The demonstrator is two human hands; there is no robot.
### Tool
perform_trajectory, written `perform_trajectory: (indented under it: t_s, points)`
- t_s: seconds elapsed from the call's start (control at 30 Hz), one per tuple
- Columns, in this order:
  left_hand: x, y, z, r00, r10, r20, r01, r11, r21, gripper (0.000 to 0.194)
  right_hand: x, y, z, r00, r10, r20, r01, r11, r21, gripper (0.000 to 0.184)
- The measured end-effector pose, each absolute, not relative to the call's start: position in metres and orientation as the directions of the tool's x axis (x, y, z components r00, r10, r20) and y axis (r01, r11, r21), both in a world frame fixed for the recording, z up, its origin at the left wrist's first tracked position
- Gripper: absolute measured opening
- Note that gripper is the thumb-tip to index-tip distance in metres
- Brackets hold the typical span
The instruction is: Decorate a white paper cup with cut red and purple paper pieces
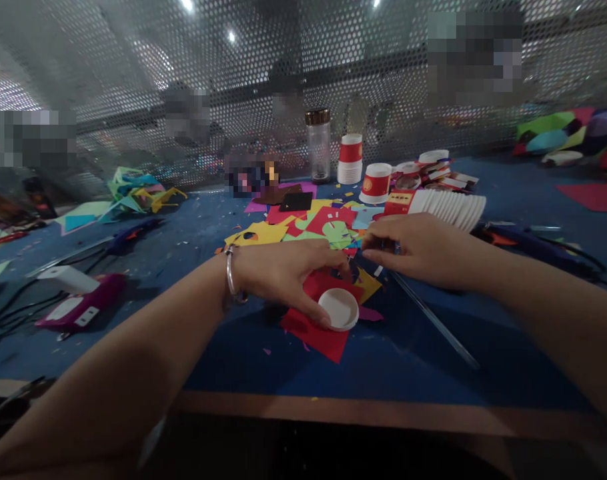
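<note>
My left hand (296, 272) is spread over a pile of coloured paper, its thumb at the edge of a shallow white round paper cup base (339, 309). The cup base lies on a sheet of red paper (333, 343); I see no firm grip on it. Over the right side of the scraps, my right hand (418, 247) is curled, thumb and forefinger tips close together. Whatever may be between those tips is too small to make out. A clear glue stick (436, 323) lies on the blue table (403, 373) below that hand.
Behind the hands stand a glass bottle (318, 150), stacked paper cups (350, 160) and an upside-down cup (376, 183). A lying stack of white cups (448, 208) is at the right. Blue glue guns (133, 237) and a purple power strip (86, 303) with cables flank the work area.
</note>
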State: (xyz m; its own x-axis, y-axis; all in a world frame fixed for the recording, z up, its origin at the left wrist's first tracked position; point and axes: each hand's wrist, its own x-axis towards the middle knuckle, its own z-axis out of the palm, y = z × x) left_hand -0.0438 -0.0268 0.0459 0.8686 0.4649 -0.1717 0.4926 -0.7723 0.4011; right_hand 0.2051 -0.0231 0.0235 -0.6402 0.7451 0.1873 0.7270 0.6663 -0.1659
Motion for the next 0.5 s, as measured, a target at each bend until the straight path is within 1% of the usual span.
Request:
perform_trajectory:
  t_s: [0.23, 0.3, 0.4, 0.5]
  points:
    - [-0.0347, -0.0364, 0.04, 0.866, 0.469, -0.175, 0.5, -0.794, 0.344, 0.057, 0.2042, -0.0241, 0.0241, -0.631, 0.753, 0.187, 0.739, 0.656, -0.151, 0.025]
    - [-0.0344, -0.0359, 0.0396, 0.858, 0.482, -0.177, 0.513, -0.792, 0.33, 0.053, 0.2042, -0.0242, 0.0245, -0.634, 0.75, 0.186, 0.736, 0.66, -0.15, 0.025]
    - [-0.0347, -0.0337, 0.0395, 0.855, 0.484, -0.185, 0.518, -0.78, 0.35, 0.043, 0.2045, -0.0239, 0.0248, -0.645, 0.74, 0.191, 0.726, 0.671, -0.15, 0.025]
    - [-0.0354, -0.0313, 0.04, 0.847, 0.501, -0.178, 0.53, -0.766, 0.363, 0.04, 0.2048, -0.0235, 0.0249, -0.65, 0.735, 0.195, 0.722, 0.677, -0.143, 0.023]
